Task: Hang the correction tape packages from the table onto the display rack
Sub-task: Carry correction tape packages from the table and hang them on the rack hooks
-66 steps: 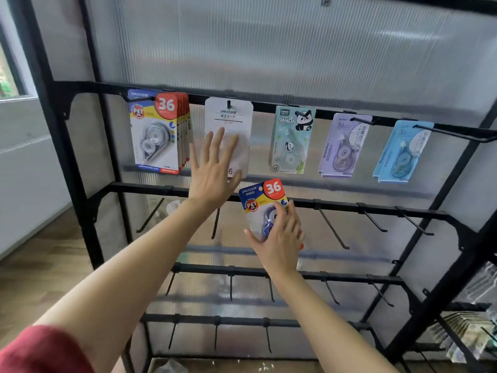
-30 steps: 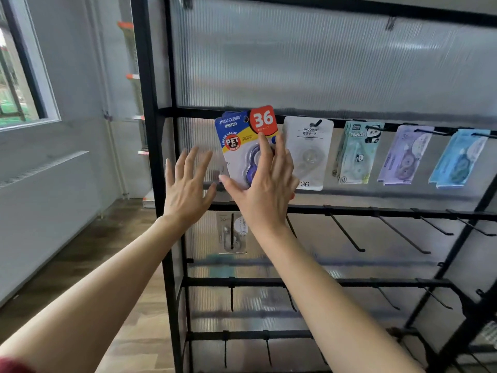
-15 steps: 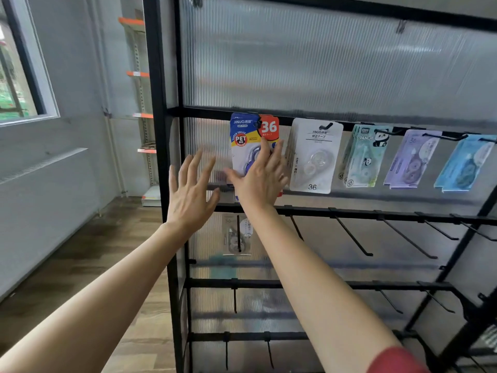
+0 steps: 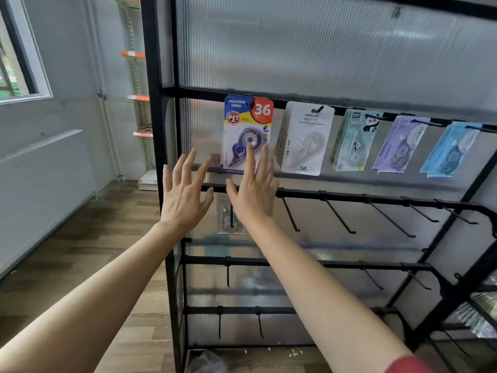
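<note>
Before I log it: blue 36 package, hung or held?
Hung: the package hangs from the top bar; left hand and right hand open.

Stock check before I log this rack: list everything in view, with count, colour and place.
display rack: one, black metal, translucent ribbed back, centre and right
blue-yellow-red package: count unclear, leftmost top-rail hook
white package: count unclear, second hook
panda package: several, mint green, third hook
lilac package: at least two, fourth hook
light blue package: at least two, fifth hook
clear package: one, second rail, partly behind the hands
empty hooks: several, black, lower rails
window: one, grey frame, far left
floor: brown wood, lower left
left hand: fingers spread, beside the right
right hand: fingers straight, tips over the blue-yellow-red package
</note>
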The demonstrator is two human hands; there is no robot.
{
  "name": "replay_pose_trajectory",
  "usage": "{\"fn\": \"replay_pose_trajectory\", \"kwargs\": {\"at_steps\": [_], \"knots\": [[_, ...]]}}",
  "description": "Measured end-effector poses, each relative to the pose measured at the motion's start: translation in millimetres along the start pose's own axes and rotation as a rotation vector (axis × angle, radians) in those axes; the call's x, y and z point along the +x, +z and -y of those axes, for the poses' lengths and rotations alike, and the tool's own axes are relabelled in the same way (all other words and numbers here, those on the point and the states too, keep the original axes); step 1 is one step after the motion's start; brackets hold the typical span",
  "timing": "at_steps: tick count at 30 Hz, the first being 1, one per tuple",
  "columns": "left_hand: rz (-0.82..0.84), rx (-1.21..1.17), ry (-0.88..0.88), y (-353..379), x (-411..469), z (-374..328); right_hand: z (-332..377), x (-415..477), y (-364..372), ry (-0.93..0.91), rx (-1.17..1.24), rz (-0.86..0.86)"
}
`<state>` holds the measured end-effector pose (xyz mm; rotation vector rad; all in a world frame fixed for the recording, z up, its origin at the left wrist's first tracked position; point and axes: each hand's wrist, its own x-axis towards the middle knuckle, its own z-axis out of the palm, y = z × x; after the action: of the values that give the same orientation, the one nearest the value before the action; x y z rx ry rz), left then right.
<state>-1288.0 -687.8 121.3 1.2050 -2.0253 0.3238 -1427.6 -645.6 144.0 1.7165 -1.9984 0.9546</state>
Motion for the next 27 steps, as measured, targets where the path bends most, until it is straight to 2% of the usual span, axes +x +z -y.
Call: {"fn": "replay_pose_trajectory", "kwargs": {"at_steps": [6, 12, 22, 27], "knots": [[0.077, 0.017, -0.081, 1.7, -60.6, -21.3, -17.2, -90.8, 12.0, -0.053, 0.067, 0.203], [0.195, 0.095, -0.235, -10.6, -157.0, -51.2, -32.8, -173.7, 15.8, -0.094, 0.142, 0.401], [0.340, 0.326, -0.689, -100.0, -383.3, -117.7, -29.6, -336.5, -18.4, -0.308, 0.164, 0.773], [0.355, 0.450, -0.990, -174.0, -500.1, -147.1, 15.8, -421.2, -50.2, -0.554, 0.196, 0.900]]}}
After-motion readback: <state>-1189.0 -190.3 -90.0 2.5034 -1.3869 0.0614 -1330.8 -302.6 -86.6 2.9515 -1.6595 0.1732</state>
